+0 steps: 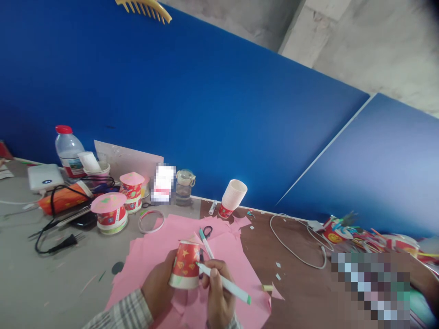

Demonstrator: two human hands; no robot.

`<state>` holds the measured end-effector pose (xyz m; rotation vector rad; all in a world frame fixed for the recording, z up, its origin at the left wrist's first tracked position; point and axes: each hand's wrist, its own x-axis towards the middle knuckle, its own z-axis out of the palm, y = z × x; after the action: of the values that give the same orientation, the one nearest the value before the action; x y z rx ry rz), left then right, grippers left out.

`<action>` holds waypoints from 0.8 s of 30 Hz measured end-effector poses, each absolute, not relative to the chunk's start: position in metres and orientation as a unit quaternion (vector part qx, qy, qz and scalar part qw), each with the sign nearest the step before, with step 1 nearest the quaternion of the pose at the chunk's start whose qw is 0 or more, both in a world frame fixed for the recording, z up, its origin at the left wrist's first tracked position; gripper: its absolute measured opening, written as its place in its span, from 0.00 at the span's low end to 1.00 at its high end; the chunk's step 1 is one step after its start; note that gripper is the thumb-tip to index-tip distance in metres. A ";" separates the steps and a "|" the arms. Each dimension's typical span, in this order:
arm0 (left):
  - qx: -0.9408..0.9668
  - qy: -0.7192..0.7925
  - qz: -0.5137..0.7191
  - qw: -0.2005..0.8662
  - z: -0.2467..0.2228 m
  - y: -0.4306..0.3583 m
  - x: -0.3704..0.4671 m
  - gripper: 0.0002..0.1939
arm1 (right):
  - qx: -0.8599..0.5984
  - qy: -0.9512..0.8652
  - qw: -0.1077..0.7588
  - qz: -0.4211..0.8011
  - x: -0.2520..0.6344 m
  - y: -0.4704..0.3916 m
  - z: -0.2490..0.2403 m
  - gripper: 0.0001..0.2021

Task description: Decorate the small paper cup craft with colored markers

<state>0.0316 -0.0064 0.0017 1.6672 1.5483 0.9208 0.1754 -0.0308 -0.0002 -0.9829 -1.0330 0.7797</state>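
Observation:
A red paper cup with yellow stars and hearts is upside down, its white rim facing down. My left hand is wrapped round its left side. In my right hand is a white marker with a green end, its tip touching or very close to the cup's right side. Beneath both hands lie sheets of pink paper. Behind the cup, a second marker rests on the paper beside scissors, partly hidden.
Two decorated cups with pink paper tops stand left, near a black plug, a power bank and a bottle. Stacked cups, a glass jar and a white cable lie further back. A blue partition rises behind.

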 end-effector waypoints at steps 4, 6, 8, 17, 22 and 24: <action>0.633 0.577 0.363 0.367 0.002 -0.007 0.032 0.14 | -0.442 -0.476 0.679 0.341 0.176 -0.030 0.000 0.16; 0.632 0.578 0.364 0.367 0.002 -0.006 0.032 0.14 | -0.444 -0.483 0.676 0.336 0.176 -0.029 0.000 0.16; 0.629 0.582 0.363 0.366 0.001 -0.006 0.032 0.14 | -0.450 -0.485 0.674 0.328 0.176 -0.028 -0.001 0.17; 0.626 0.586 0.365 0.363 -0.001 -0.004 0.032 0.14 | -0.465 -0.470 0.679 0.320 0.175 -0.027 0.000 0.18; 0.629 0.586 0.362 0.360 0.000 -0.005 0.032 0.13 | -0.452 -0.471 0.678 0.337 0.175 -0.030 -0.001 0.17; 0.630 0.585 0.364 0.359 0.001 -0.005 0.032 0.14 | -0.450 -0.473 0.674 0.346 0.175 -0.031 -0.001 0.17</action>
<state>0.0324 -0.0053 0.0011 1.6237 1.5073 0.9399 0.1749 -0.0313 -0.0013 -1.0119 -1.0635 0.7776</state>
